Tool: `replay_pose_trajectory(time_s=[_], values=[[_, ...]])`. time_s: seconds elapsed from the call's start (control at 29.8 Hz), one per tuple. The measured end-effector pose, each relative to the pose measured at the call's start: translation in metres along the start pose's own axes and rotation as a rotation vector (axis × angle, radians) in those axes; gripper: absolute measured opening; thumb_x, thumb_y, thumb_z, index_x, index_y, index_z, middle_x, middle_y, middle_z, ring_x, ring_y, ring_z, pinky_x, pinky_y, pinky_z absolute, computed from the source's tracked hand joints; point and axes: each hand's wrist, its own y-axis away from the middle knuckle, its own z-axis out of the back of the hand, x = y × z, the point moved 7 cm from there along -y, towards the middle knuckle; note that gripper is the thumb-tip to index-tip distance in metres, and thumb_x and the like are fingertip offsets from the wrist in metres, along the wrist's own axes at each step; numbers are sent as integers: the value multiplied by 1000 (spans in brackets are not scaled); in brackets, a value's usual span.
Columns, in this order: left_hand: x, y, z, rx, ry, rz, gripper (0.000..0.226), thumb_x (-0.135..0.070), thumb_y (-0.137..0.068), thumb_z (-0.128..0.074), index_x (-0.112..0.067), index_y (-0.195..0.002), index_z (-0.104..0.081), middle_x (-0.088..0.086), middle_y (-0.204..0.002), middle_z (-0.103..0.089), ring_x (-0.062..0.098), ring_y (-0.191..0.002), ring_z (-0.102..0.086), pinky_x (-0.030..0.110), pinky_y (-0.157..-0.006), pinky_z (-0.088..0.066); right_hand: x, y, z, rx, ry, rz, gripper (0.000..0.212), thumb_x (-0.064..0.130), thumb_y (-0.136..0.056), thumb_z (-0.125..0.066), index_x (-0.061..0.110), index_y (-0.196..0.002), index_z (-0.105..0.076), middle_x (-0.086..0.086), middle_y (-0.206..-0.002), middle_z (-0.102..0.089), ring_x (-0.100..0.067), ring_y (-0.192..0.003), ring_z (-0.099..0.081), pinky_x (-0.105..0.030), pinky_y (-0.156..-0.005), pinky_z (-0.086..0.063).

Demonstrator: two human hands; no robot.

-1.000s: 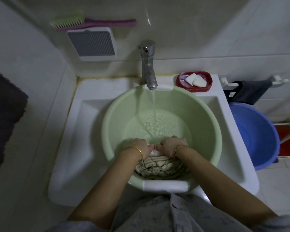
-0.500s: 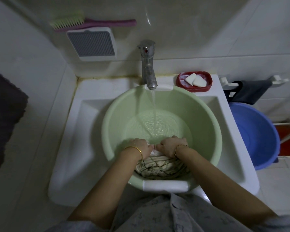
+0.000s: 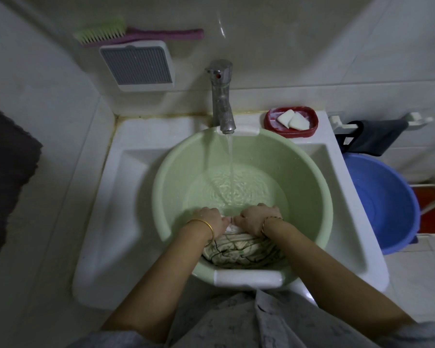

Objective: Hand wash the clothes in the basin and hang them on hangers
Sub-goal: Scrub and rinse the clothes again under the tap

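in the green basin (image 3: 312, 177), both hands' (image 3: 210, 218) (image 3: 255, 218) grip clamps the striped cloth (image 3: 241, 249) bunched beneath.

A: Wall stuff? 
B: Green-bristled brush w/ pink handle (image 3: 136, 36) lying atop a white slatted box (image 3: 137, 65), maybe a vent.

A: Sink ledge? 
B: Red soap dish (image 3: 291, 121) w/ two white soap pieces (image 3: 292, 120).

A: Right side? 
B: Blue tub (image 3: 384, 204) on floor; dark cloth (image 3: 373, 137) over white rack above it. Dark towel (image 3: 6, 177) at far left.
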Motion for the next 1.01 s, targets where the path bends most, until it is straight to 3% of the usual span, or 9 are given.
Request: replay_pose_trajectory(time_s=[1.01], values=[[0, -3, -1, -7, -4, 2, 55, -45, -100, -33, -4, -135, -44, 22, -140, -43, 33, -129, -41, 32, -101, -33, -1, -1, 0, -17, -12, 5, 54, 52, -97, -24, 18, -124, -58, -7, -136, -51, -26, -128, -38, -47, -105, -23]])
